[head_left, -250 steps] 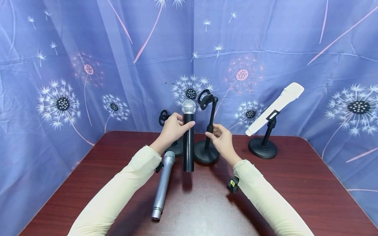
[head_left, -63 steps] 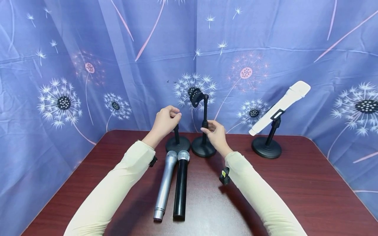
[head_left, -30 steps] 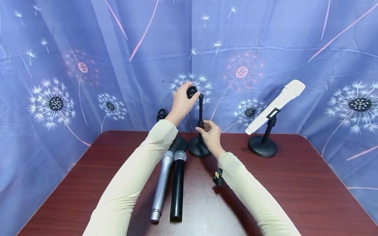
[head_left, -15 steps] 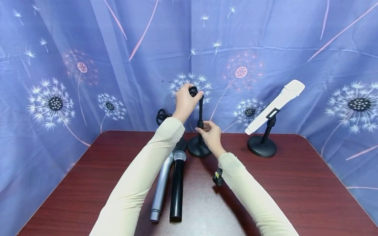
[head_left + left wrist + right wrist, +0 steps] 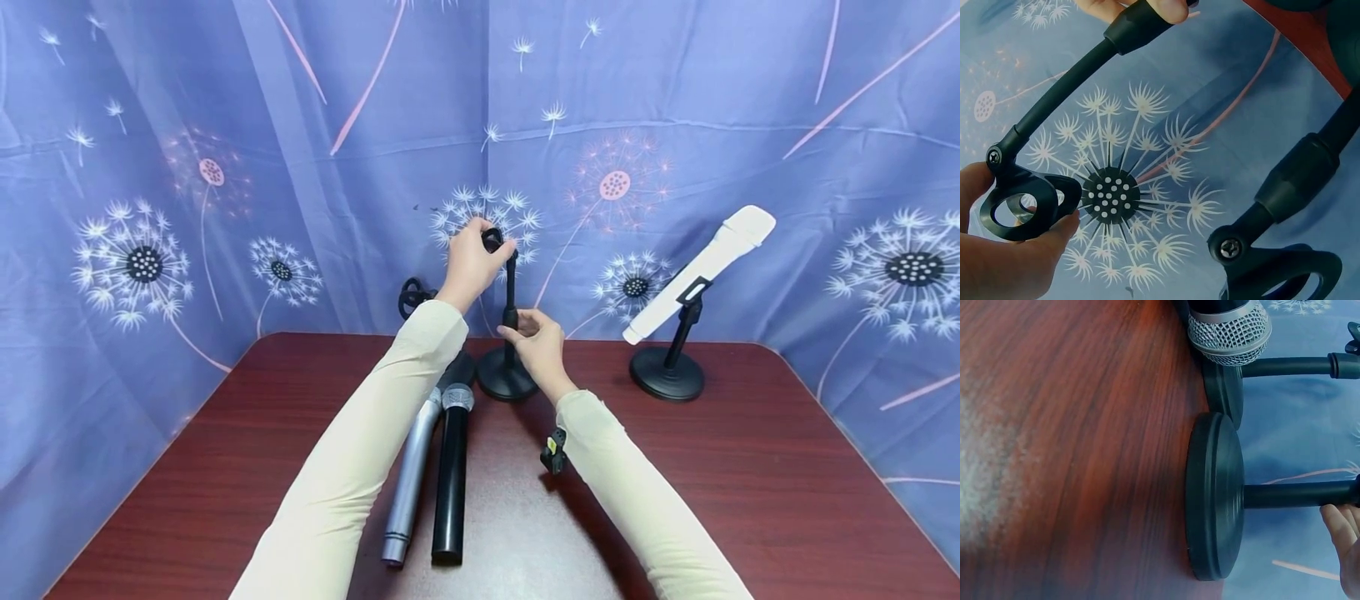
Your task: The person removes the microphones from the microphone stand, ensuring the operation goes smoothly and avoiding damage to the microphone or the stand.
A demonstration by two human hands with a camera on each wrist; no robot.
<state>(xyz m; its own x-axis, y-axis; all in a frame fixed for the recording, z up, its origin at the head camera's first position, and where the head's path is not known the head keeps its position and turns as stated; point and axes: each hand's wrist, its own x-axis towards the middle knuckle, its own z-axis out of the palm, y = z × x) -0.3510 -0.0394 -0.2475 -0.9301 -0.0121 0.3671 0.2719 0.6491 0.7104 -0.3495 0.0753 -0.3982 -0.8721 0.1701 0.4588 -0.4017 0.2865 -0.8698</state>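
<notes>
A black desk microphone stand (image 5: 510, 287) stands upright near the table's back, between both hands. My left hand (image 5: 469, 265) pinches the clip (image 5: 1030, 206) at its top between thumb and fingers; the clip's ring and hinge screw show in the left wrist view. Lower down, my right hand (image 5: 542, 348) grips the collar on the stand's pole. Its round base (image 5: 1216, 497) rests on the table. In front of the stands lie a black microphone (image 5: 450, 487) with a silver mesh head and a silver microphone (image 5: 409, 487), side by side, the latter's head partly hidden by the left sleeve.
Just left is a second black stand (image 5: 1297, 178) with its own clip, partly behind my left arm. To the right, a white microphone (image 5: 697, 275) sits tilted in a third stand (image 5: 667, 372). A blue patterned curtain (image 5: 360, 208) hangs close behind the red-brown table (image 5: 780, 467).
The black microphone, held by my left hand at first, now lies beside the silver one. My left hand has moved up to the stand's clip and turned it slightly. The right hand stays on the pole.
</notes>
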